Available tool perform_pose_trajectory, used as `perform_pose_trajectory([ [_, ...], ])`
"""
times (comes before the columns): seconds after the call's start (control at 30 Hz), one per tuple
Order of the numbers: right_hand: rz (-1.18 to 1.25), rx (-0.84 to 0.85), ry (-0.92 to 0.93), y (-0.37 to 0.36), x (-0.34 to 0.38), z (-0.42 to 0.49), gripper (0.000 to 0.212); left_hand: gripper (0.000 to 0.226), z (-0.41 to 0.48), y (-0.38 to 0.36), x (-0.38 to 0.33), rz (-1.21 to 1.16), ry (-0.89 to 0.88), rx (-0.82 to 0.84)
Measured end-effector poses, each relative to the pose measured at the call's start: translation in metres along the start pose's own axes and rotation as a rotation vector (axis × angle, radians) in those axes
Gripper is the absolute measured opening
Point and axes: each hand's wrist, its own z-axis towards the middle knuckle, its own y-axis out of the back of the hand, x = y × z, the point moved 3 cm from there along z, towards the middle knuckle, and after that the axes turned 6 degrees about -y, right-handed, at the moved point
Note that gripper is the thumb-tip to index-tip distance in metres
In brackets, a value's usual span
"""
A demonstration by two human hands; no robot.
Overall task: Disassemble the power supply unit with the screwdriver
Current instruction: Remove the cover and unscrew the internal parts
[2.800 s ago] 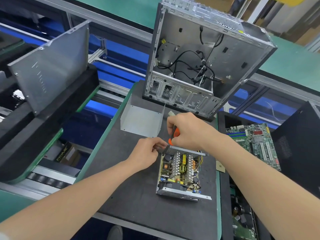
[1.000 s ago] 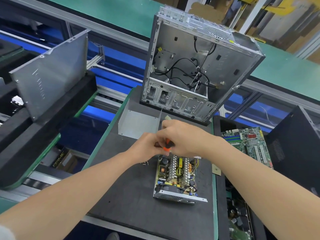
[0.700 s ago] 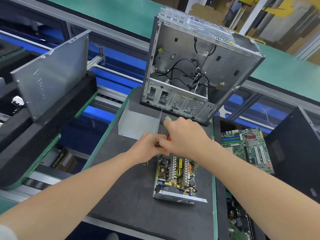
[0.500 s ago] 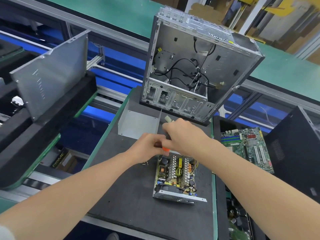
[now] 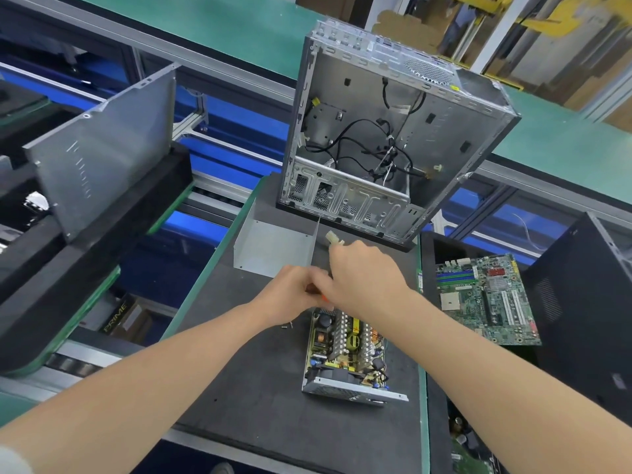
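Far left: grey sheet panel [image 5: 102,159] leans tilted on a black foam block [image 5: 85,254], with a box marked PRIME [image 5: 118,321] below it. Black mat [image 5: 260,415] in the middle. Bent metal cover [image 5: 273,249] stands on the mat's far-left part, just in front of the open PC chassis [image 5: 376,131]. The chassis stands upright at the mat's far edge, cables loose inside.

Left hand [image 5: 290,297] is at the far end of the power supply unit [image 5: 345,354], fingers curled and butted against the right hand [image 5: 367,278]. Can't tell what they grip, if anything. Two small screws [image 5: 287,325] lie on the mat just beside the left wrist.

Right hand wraps round the screwdriver [image 5: 331,238]. Its pale butt end sticks out above the knuckles, a bit of orange handle shows between the hands, and the tip is hidden. The unit lies flat mid-mat, lid off, board and heatsinks exposed, vented end nearest.

Right of the mat: bare motherboard [image 5: 485,302], then a black case [image 5: 581,302].
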Motion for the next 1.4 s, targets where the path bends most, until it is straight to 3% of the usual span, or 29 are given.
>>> perform_pose_trajectory([
  [0.07, 0.011, 0.083, -0.012, -0.003, 0.0, 0.003, 0.02, 0.042, -0.001, 0.0, 0.003, -0.01, 0.008, 0.01],
  [0.17, 0.094, 0.198, 0.21, 0.003, -0.002, 0.007, 0.011, 0.026, -0.003, 0.002, 0.012, -0.054, 0.071, 0.021],
  [0.27, 0.067, 0.283, 0.405, 0.008, -0.007, 0.005, 0.015, 0.048, -0.008, 0.002, 0.014, -0.073, 0.079, 0.007],
  [0.53, 0.247, 0.188, 0.29, 0.015, -0.021, 0.01, 0.015, 0.059, -0.016, 0.007, 0.017, -0.073, 0.094, -0.054],
  [0.83, 0.235, 0.193, 0.286, 0.02, -0.021, 0.006, 0.015, 0.037, -0.029, -0.001, 0.021, 0.198, 0.111, 0.026],
  [1.1, 0.25, 0.19, 0.291, 0.02, -0.02, 0.005, 0.016, 0.023, -0.035, -0.001, 0.027, 0.134, 0.167, -0.056],
  [1.4, 0.319, 0.184, 0.232, 0.021, -0.024, -0.002, 0.016, 0.023, -0.041, 0.006, 0.033, 0.255, 0.201, 0.038],
])
